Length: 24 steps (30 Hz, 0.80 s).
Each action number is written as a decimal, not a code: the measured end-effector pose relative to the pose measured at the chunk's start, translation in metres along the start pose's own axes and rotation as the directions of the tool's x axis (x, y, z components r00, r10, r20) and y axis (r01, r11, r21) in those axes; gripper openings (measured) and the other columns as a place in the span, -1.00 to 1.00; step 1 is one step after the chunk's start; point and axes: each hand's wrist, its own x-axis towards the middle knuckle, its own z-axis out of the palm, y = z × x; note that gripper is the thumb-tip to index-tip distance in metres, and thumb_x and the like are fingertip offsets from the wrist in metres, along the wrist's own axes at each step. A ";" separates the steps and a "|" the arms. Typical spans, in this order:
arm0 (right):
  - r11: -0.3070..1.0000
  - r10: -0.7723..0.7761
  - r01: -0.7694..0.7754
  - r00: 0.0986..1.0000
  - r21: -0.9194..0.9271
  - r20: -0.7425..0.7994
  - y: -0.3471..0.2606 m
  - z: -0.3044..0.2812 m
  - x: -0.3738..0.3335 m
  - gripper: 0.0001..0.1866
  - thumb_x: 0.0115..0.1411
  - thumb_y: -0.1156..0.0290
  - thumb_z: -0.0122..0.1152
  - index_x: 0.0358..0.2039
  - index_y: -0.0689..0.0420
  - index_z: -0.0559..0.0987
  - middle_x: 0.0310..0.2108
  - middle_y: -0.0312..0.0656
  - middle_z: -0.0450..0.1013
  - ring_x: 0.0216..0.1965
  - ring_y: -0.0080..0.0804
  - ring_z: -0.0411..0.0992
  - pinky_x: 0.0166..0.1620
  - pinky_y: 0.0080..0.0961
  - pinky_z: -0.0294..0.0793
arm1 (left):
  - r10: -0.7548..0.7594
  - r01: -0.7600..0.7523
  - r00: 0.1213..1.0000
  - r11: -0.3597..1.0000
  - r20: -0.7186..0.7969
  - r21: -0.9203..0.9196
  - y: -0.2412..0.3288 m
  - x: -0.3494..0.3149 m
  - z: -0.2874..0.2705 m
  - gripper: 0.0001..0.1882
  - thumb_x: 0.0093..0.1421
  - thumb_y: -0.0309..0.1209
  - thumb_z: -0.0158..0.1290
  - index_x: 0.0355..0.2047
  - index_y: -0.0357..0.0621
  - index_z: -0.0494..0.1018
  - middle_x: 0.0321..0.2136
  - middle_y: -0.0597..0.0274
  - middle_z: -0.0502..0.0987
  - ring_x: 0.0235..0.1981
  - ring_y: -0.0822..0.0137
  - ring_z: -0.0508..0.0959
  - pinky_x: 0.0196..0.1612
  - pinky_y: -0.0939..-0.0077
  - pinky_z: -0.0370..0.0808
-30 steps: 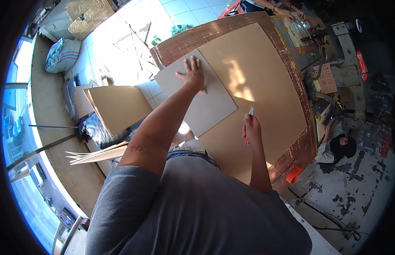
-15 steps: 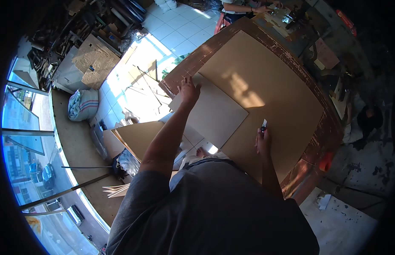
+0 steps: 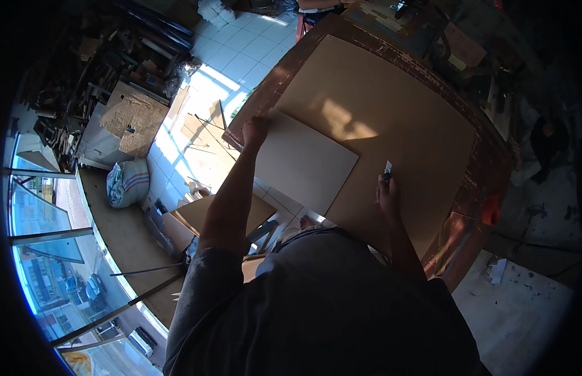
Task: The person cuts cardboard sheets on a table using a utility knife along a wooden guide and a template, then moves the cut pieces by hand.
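A large brown sheet of board (image 3: pixel 416 125) lies flat on a worn reddish-brown table (image 3: pixel 269 94). On its near left part rests a smaller pale grey-brown board (image 3: pixel 310 156), which juts past the table's near edge. My left hand (image 3: pixel 254 130) is closed on the left edge of this smaller board, with the fingertips partly hidden. To the right of the board, my right hand (image 3: pixel 389 193) is wrapped round a utility knife (image 3: pixel 387 170). Its blade points away from me, over the large sheet and apart from the smaller board.
Brown panels (image 3: pixel 231 212) lean below my left arm. A striped sack (image 3: pixel 128 182) stands by the window ledge, and scrap pieces (image 3: pixel 206 128) litter the sunlit tiles. An orange-red round object (image 3: pixel 490 210) sits at the table's right edge. Another person (image 3: pixel 319 6) is at the far side.
My left hand has gone from lying spread on the smaller board to gripping its edge. The right hand still holds the knife. The whole view has shifted and turned slightly.
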 end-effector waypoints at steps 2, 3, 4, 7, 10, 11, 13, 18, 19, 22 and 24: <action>1.000 -0.004 0.004 1.000 0.017 0.005 0.001 0.000 0.001 -0.75 0.42 0.20 0.00 -0.32 0.10 0.33 -0.74 -0.40 0.21 -0.79 -0.67 0.20 -0.70 -0.59 0.28 | -0.016 0.012 1.000 0.984 -0.019 -0.177 -0.008 0.001 0.000 -0.70 0.16 -0.21 0.14 -0.25 -0.19 0.60 -0.37 -0.02 0.62 -0.29 0.04 0.63 -0.17 0.20 0.56; 0.999 -0.013 0.013 1.000 0.034 0.010 0.002 0.000 0.001 -0.75 0.42 0.20 0.01 -0.32 0.09 0.33 -0.73 -0.39 0.22 -0.79 -0.66 0.21 -0.70 -0.58 0.29 | -0.089 0.099 0.995 0.936 0.045 -0.337 -0.003 0.002 -0.001 -0.72 0.18 -0.23 0.15 -0.26 -0.19 0.60 -0.43 0.08 0.61 -0.37 0.17 0.61 -0.24 0.31 0.54; 0.999 -0.008 0.009 1.000 0.036 -0.003 0.003 -0.001 0.001 -0.75 0.42 0.20 0.01 -0.32 0.09 0.33 -0.73 -0.39 0.22 -0.79 -0.66 0.21 -0.70 -0.58 0.29 | -0.152 0.192 0.981 0.857 0.120 -0.479 0.001 0.002 -0.002 -0.74 0.19 -0.25 0.15 -0.27 -0.20 0.60 -0.49 0.17 0.60 -0.45 0.31 0.59 -0.31 0.41 0.52; 0.999 0.046 -0.046 0.998 0.002 -0.048 0.001 -0.002 0.000 -0.75 0.41 0.18 0.02 -0.32 0.08 0.34 -0.72 -0.39 0.23 -0.77 -0.65 0.23 -0.68 -0.58 0.32 | -0.113 0.150 0.988 0.844 0.104 -0.514 0.023 -0.008 -0.009 -0.75 0.20 -0.30 0.16 -0.24 -0.23 0.60 -0.44 0.27 0.60 -0.43 0.49 0.51 -0.32 0.51 0.46; 0.998 0.054 -0.053 0.997 0.031 -0.047 -0.001 -0.001 -0.003 -0.74 0.40 0.17 0.04 -0.32 0.08 0.35 -0.70 -0.39 0.25 -0.74 -0.66 0.25 -0.67 -0.58 0.33 | -0.074 0.118 0.992 0.806 0.099 -0.581 0.028 -0.018 -0.024 -0.72 0.21 -0.31 0.17 -0.17 -0.27 0.60 -0.42 0.26 0.60 -0.40 0.50 0.50 -0.32 0.52 0.45; 0.998 0.069 -0.069 0.996 0.014 -0.047 -0.003 -0.001 -0.003 -0.75 0.40 0.17 0.04 -0.32 0.07 0.35 -0.69 -0.39 0.26 -0.73 -0.66 0.26 -0.67 -0.58 0.34 | -0.066 0.116 0.992 0.806 0.107 -0.581 0.033 -0.020 -0.027 -0.72 0.21 -0.31 0.17 -0.17 -0.27 0.60 -0.42 0.26 0.60 -0.40 0.50 0.50 -0.32 0.52 0.45; 0.996 0.087 -0.087 0.995 -0.001 -0.057 -0.003 -0.002 -0.003 -0.75 0.39 0.17 0.05 -0.32 0.07 0.36 -0.68 -0.39 0.26 -0.72 -0.66 0.27 -0.67 -0.58 0.34 | -0.106 0.095 0.994 0.852 0.007 -0.514 0.043 -0.023 -0.032 -0.68 0.22 -0.33 0.16 -0.10 -0.28 0.58 -0.43 0.24 0.60 -0.39 0.49 0.52 -0.28 0.52 0.47; 0.998 0.064 -0.064 0.997 -0.005 -0.037 -0.001 0.000 -0.001 -0.76 0.38 0.20 0.09 -0.34 0.07 0.37 -0.66 -0.40 0.27 -0.70 -0.67 0.28 -0.67 -0.58 0.33 | 0.069 -0.120 0.960 0.977 -0.273 -0.176 0.022 -0.044 -0.030 -0.64 0.18 -0.33 0.18 -0.06 -0.27 0.56 -0.14 -0.07 0.59 -0.09 0.08 0.57 0.00 0.21 0.48; 0.998 0.062 -0.062 0.997 -0.005 -0.037 -0.002 0.000 -0.001 -0.76 0.38 0.20 0.09 -0.34 0.07 0.37 -0.66 -0.40 0.27 -0.70 -0.67 0.28 -0.67 -0.58 0.33 | 0.113 -0.151 0.954 0.981 -0.278 -0.118 0.017 -0.057 -0.028 -0.61 0.17 -0.33 0.20 -0.03 -0.26 0.53 -0.09 -0.10 0.55 -0.02 -0.01 0.51 0.05 0.16 0.44; 0.985 0.138 -0.143 0.989 -0.101 -0.062 -0.005 0.003 0.005 -0.76 0.35 0.22 0.13 -0.30 0.12 0.41 -0.64 -0.30 0.35 -0.67 -0.55 0.35 -0.60 -0.47 0.41 | 0.157 -0.151 0.945 0.988 -0.286 0.043 -0.002 -0.102 -0.017 -0.49 0.13 -0.34 0.25 0.08 -0.20 0.43 -0.01 -0.08 0.50 0.09 -0.08 0.42 0.16 0.06 0.34; 0.882 -0.225 0.186 0.973 -0.433 -0.040 0.014 0.010 0.016 -0.76 0.30 0.27 0.19 -0.20 0.18 0.47 -0.52 -0.12 0.48 -0.54 -0.27 0.49 -0.43 -0.34 0.51 | 0.047 -0.015 0.951 0.994 -0.305 0.105 -0.010 -0.134 -0.012 -0.38 0.11 -0.30 0.27 0.15 -0.20 0.34 -0.01 -0.13 0.46 0.12 -0.10 0.36 0.19 -0.01 0.25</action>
